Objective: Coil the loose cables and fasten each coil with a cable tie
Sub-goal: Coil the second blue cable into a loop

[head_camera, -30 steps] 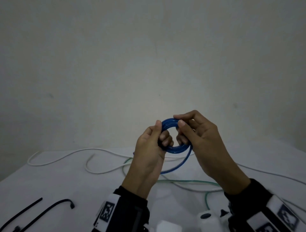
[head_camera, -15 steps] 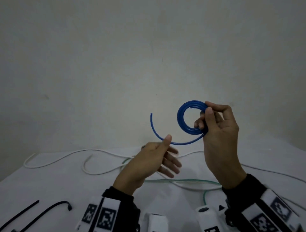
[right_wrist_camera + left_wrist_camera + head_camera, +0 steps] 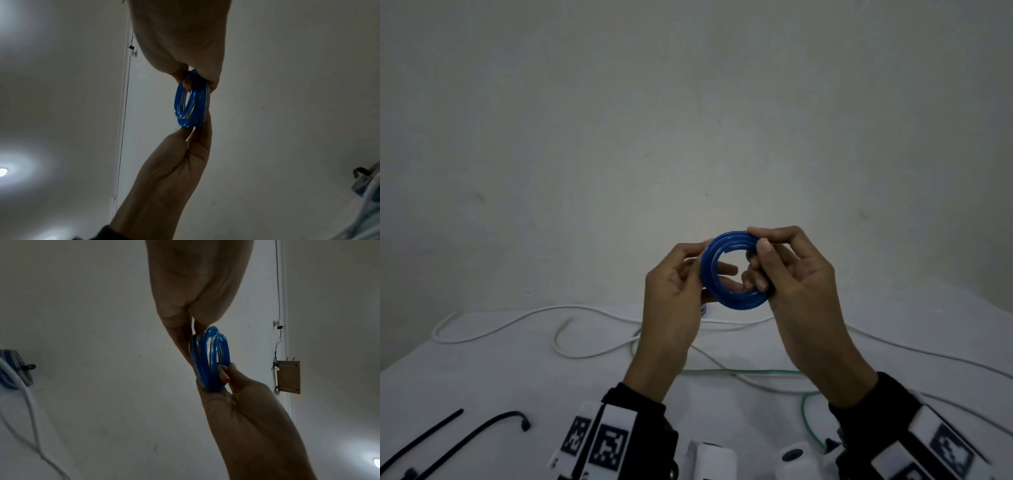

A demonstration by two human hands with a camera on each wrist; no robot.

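A blue cable (image 3: 732,302) is wound into a small ring of several turns and held up in the air above the table, in front of the wall. My left hand (image 3: 697,263) pinches the ring's left side, thumb in front and fingers reaching through the hole. My right hand (image 3: 760,240) pinches the upper right side between thumb and curled fingers. In the left wrist view the blue cable (image 3: 213,360) sits edge-on between my left hand (image 3: 191,331) above and my right hand (image 3: 226,374) below. The right wrist view shows the same blue cable (image 3: 191,104). No loose tail shows.
On the white table (image 3: 482,377) lie a long white cable (image 3: 517,322) and a green cable (image 3: 739,371), both loose and looping under my hands. Two black cable ties (image 3: 493,426) lie at the near left. A plain wall stands behind.
Half a second ago my left hand was off the coil and a blue tail arced out to the left. Now the tail is wound in, and both hands hold the ring, slightly lower.
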